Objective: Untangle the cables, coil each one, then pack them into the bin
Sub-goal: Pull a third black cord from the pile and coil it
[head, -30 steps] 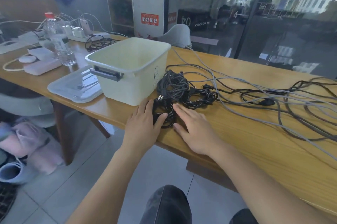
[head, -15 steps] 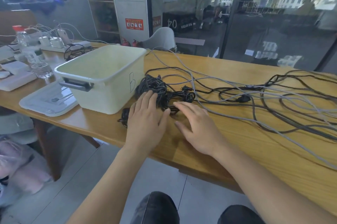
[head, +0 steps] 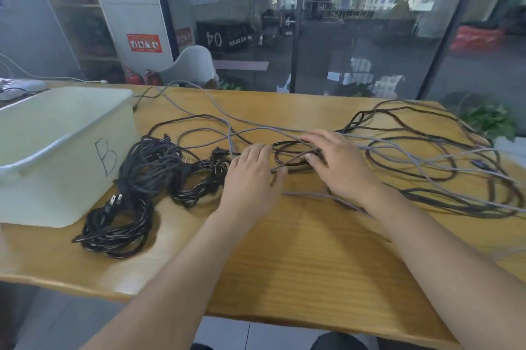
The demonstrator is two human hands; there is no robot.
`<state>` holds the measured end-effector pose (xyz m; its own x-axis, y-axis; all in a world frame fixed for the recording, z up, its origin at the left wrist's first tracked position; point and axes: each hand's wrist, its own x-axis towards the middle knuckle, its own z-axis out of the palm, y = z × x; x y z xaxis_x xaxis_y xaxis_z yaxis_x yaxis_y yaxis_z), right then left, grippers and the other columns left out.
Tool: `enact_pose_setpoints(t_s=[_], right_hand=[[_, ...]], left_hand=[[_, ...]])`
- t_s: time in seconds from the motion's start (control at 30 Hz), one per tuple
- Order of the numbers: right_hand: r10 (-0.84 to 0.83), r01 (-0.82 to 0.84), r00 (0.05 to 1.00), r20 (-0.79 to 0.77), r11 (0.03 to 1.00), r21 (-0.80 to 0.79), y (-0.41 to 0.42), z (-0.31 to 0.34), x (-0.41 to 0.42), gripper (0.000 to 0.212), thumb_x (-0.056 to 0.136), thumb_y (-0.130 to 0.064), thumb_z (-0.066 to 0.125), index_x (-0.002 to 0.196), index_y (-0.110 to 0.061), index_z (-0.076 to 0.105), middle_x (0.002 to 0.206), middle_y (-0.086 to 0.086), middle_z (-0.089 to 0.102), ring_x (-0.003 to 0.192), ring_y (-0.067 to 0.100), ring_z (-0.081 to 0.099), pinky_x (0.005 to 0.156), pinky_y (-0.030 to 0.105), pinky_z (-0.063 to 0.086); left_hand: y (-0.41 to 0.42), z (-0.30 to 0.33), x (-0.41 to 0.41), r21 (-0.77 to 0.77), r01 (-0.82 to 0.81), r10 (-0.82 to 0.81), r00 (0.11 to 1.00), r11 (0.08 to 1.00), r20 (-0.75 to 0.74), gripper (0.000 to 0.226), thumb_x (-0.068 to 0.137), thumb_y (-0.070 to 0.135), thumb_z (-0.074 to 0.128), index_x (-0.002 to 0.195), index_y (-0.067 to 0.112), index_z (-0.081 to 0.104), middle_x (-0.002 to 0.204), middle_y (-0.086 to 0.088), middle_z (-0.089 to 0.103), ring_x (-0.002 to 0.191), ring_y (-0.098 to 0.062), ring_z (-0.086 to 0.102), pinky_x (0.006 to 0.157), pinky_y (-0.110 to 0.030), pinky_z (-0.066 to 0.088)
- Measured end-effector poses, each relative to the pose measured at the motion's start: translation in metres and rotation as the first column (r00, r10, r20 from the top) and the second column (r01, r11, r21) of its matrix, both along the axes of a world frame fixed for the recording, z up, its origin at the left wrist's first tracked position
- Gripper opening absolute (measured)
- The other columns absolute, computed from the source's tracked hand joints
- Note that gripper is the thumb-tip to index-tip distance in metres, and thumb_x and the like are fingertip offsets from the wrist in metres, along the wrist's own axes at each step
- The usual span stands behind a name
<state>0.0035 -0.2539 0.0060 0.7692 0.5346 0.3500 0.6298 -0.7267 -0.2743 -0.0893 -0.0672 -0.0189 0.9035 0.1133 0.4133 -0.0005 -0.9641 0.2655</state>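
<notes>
- Loose cables (head: 398,156), black and grey, are sprawling in crossed loops over the wooden table (head: 313,250), running from its middle out toward 3 o'clock.
- Three black bundles (head: 136,178) are lying already coiled at 9 o'clock of the hands, just beside the bin (head: 57,150), none yet inside it.
- The left hand (head: 250,176) is resting on the strands with fingers stretched forward and grasping nothing that can be seen; a grey strand is passing under its fingertips.
- The right hand (head: 338,161) is lying across the tangle, fingers curving down over a black cable; whether it is pinching that cable or only pressing on it cannot be told.
- The cables are looking light and limp, likely to drag neighbouring loops along when pulled; a plug end (head: 217,150) at 10 o'clock of the left hand is offering the firmest place to take hold and feed a strand free.
- The bin, marked "B", is standing open at the table's 9 o'clock edge.
</notes>
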Motion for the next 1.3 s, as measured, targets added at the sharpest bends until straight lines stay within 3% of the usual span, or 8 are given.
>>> enact_pose_setpoints(t_s=[0.2,0.43,0.57,0.77,0.87,0.97,1.07,1.3], right_hand=[[-0.132,0.129,0.99,0.045,0.99,0.053,-0.02,-0.021,0.038,0.035,0.111,-0.028,0.044,0.138,-0.019,0.065,0.134,0.0,0.069,0.127,0.023,0.059,0.118,0.043,0.033],[-0.173,0.177,0.984,-0.039,0.941,0.287,-0.026,-0.027,0.046,0.022,0.108,-0.03,0.052,0.114,-0.024,0.073,0.089,-0.012,0.075,0.081,0.006,0.072,0.075,0.037,0.057],[-0.142,0.167,0.984,-0.106,0.945,0.283,-0.026,-0.025,0.042,0.018,0.106,-0.03,0.054,0.111,-0.03,0.071,0.083,-0.016,0.072,0.081,-0.002,0.071,0.073,0.03,0.053],[-0.081,0.142,0.955,-0.287,0.97,0.199,-0.03,-0.016,0.034,0.034,0.102,-0.021,0.054,0.132,-0.034,0.067,0.07,-0.008,0.071,0.062,0.003,0.06,0.057,0.008,0.037],[-0.089,0.112,0.966,-0.242,0.99,0.085,-0.027,-0.015,0.03,0.044,0.096,-0.019,0.059,0.136,-0.036,0.066,0.082,-0.009,0.066,0.078,0.005,0.055,0.08,0.02,0.04],[-0.088,0.096,0.986,-0.141,0.994,0.047,-0.026,-0.015,0.028,0.034,0.093,-0.021,0.064,0.121,-0.037,0.073,0.106,-0.011,0.055,0.108,0.01,0.045,0.095,0.029,0.035],[0.001,0.041,0.966,-0.26,0.987,0.156,-0.028,-0.017,0.025,0.024,0.091,-0.017,0.068,0.108,-0.033,0.073,0.106,-0.018,0.063,0.1,0.003,0.055,0.089,0.026,0.042],[0.07,0.062,0.888,-0.454,0.961,0.271,-0.027,-0.017,0.024,0.01,0.097,-0.024,0.067,0.102,-0.033,0.067,0.101,-0.013,0.07,0.096,0.004,0.064,0.084,0.025,0.047]], left_hand=[[-0.01,-0.005,0.066,0.061,0.088,-0.088,0.996,0.994,-0.004,0.056,0.107,0.044,0.045,0.152,0.012,0.042,0.158,-0.006,0.043,0.147,-0.026,0.036,0.117,-0.042,0.031],[-0.006,-0.027,0.088,0.098,0.209,-0.217,0.973,0.973,0.08,0.054,0.105,0.036,0.052,0.153,0.011,0.046,0.158,-0.006,0.047,0.154,-0.023,0.029,0.126,-0.042,0.019],[-0.002,-0.031,0.092,0.082,0.222,-0.227,0.972,0.972,0.066,0.044,0.099,0.038,0.064,0.136,0.015,0.062,0.124,-0.004,0.065,0.125,-0.029,0.055,0.12,-0.043,0.031],[0.0,-0.023,0.088,0.041,0.148,-0.151,0.985,0.988,0.086,0.033,0.091,0.05,0.073,0.101,0.021,0.061,0.085,0.007,0.061,0.088,-0.023,0.057,0.089,-0.037,0.038],[-0.001,-0.021,0.084,0.037,0.123,-0.124,0.992,0.992,0.027,0.038,0.091,0.055,0.07,0.087,0.024,0.05,0.067,0.01,0.053,0.071,-0.022,0.055,0.08,-0.036,0.038],[0.003,-0.019,0.079,-0.047,0.131,-0.134,0.989,0.99,-0.056,0.036,0.089,0.06,0.07,0.081,0.028,0.055,0.069,0.012,0.054,0.073,-0.019,0.056,0.066,-0.033,0.04],[0.011,-0.015,0.07,-0.164,0.158,-0.177,0.978,0.974,-0.111,0.043,0.079,0.07,0.074,0.08,0.03,0.058,0.072,0.013,0.06,0.073,-0.01,0.057,0.067,-0.035,0.052],[0.01,-0.011,0.062,-0.291,0.117,-0.154,0.982,0.95,-0.105,0.088,0.067,0.08,0.073,0.134,0.027,0.05,0.12,0.011,0.051,0.111,-0.01,0.053,0.098,-0.03,0.048]])
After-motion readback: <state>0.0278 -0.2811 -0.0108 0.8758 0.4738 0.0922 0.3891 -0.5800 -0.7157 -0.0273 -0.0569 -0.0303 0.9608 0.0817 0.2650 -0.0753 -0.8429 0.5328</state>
